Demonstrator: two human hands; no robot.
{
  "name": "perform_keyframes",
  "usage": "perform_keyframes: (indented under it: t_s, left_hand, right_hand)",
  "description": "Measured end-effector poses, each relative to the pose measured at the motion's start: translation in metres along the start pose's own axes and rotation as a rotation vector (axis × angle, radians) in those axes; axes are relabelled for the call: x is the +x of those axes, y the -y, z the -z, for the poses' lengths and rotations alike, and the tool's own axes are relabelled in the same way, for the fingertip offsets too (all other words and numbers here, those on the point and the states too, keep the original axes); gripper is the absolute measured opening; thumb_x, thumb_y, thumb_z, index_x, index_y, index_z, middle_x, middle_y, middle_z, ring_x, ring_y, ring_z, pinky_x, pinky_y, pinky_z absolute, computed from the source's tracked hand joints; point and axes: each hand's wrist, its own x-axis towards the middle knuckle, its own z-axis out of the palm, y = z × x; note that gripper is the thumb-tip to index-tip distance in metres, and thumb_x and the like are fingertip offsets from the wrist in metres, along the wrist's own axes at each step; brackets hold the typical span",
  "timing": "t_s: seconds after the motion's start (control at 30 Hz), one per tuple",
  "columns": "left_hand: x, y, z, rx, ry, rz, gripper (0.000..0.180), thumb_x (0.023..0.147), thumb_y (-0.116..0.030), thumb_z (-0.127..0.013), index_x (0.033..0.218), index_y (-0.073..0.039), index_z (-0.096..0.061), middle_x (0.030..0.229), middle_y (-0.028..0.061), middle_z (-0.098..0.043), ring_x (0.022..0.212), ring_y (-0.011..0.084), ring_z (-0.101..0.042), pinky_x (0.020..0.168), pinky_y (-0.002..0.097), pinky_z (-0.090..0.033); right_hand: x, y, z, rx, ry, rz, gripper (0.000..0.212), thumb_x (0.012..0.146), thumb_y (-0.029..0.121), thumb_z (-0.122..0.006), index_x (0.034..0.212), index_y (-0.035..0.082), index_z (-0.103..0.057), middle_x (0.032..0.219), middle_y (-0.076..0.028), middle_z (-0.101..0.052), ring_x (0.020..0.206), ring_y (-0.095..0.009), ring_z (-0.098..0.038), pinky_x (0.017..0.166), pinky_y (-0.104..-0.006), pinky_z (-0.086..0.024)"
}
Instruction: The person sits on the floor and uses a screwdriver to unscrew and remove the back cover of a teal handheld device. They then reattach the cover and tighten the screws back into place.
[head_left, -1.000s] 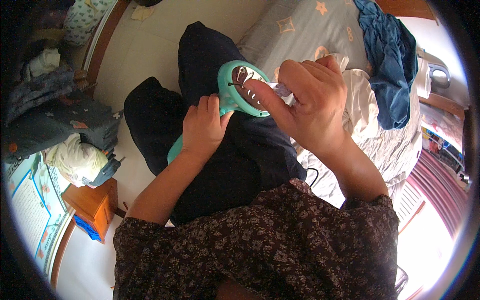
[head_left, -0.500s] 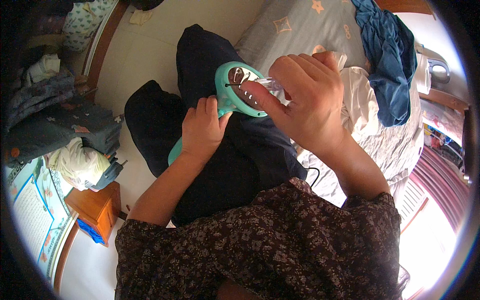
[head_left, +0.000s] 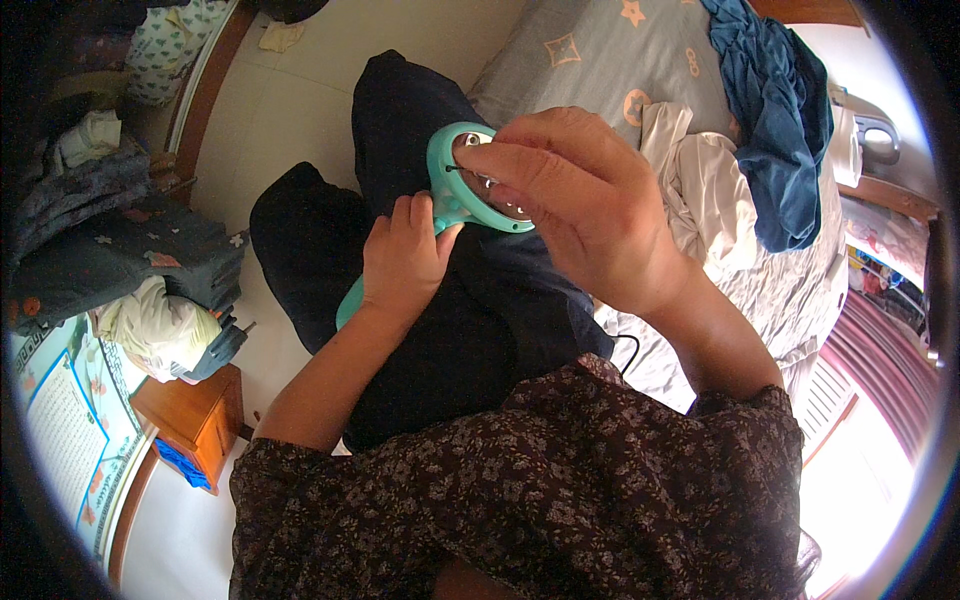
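Note:
My left hand (head_left: 408, 250) is wrapped round the neck of a teal hand-held device (head_left: 440, 165) above my dark-trousered lap. Its oval head faces up, with a shiny, mirror-like plate (head_left: 473, 141) inside the teal rim. Part of the handle shows below my left wrist. My right hand (head_left: 590, 195) is closed over the head, fingers and thumb pinched together at the plate. A thin dark tip (head_left: 452, 168) of a screwdriver sticks out past my fingers onto the rim. My right hand hides the rest of the tool and much of the plate.
To the right lies a bed with a grey patterned sheet (head_left: 590, 60), a cream cloth (head_left: 705, 190) and a blue garment (head_left: 780, 130). A black cord (head_left: 632, 350) curves beside my lap. Folded clothes (head_left: 130, 250) and a wooden cabinet (head_left: 200, 420) are at left.
My right hand has turned over and shifted left across the device's head, now covering the screwdriver's clear handle, which showed before. The left hand and device have barely moved.

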Motion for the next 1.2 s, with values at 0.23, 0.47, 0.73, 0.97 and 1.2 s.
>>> perform_keyframes:
  t_s: [0.23,0.47,0.73,0.97,1.2]
  left_hand:
    - [0.000,0.001,-0.001,0.012,0.001,-0.001,0.044,0.080,-0.031,-0.068,0.106,-0.001,-0.049,0.088,0.0118,-0.055,0.067,0.0272,-0.059,0.060,0.0349,-0.049]
    - [0.001,0.000,0.001,0.004,0.035,0.003,0.043,0.081,-0.032,-0.068,0.106,-0.001,-0.049,0.088,0.0119,-0.055,0.067,0.0260,-0.059,0.061,0.0341,-0.050]
    - [0.001,0.001,-0.001,0.002,0.048,0.006,0.044,0.080,-0.031,-0.068,0.106,-0.002,-0.049,0.088,0.0118,-0.055,0.066,0.0263,-0.059,0.060,0.0337,-0.050]
    - [0.000,0.000,-0.002,0.003,0.023,0.003,0.043,0.079,-0.031,-0.069,0.105,-0.002,-0.049,0.088,0.0121,-0.054,0.067,0.0285,-0.058,0.060,0.0359,-0.049]
    - [-0.003,0.005,-0.008,-0.011,0.032,-0.018,0.042,0.078,-0.031,-0.069,0.103,-0.003,-0.049,0.087,0.0118,-0.055,0.067,0.0295,-0.058,0.060,0.0369,-0.049]
  right_hand:
    - [0.003,0.002,-0.003,-0.007,0.023,0.034,0.045,0.072,-0.004,-0.067,0.117,0.001,-0.062,0.096,-0.012,-0.064,0.083,-0.023,-0.062,0.068,-0.0295,-0.051]
    - [0.005,-0.001,-0.006,-0.006,0.006,0.080,0.042,0.071,-0.005,-0.066,0.112,-0.002,-0.062,0.097,-0.013,-0.065,0.084,-0.024,-0.061,0.070,-0.0318,-0.051]
    - [0.007,0.001,-0.002,-0.123,-0.032,0.066,0.028,0.070,0.003,-0.071,0.096,-0.002,-0.064,0.084,-0.011,-0.066,0.075,-0.024,-0.061,0.067,-0.0322,-0.050]
    - [0.009,0.003,-0.005,-0.218,-0.093,0.092,0.032,0.063,0.018,-0.078,0.088,0.002,-0.066,0.074,-0.007,-0.064,0.065,-0.020,-0.057,0.058,-0.0296,-0.044]
    - [0.011,0.004,-0.007,-0.221,-0.101,0.063,0.036,0.058,0.030,-0.081,0.080,0.005,-0.065,0.064,-0.003,-0.058,0.058,-0.017,-0.052,0.054,-0.0292,-0.037]
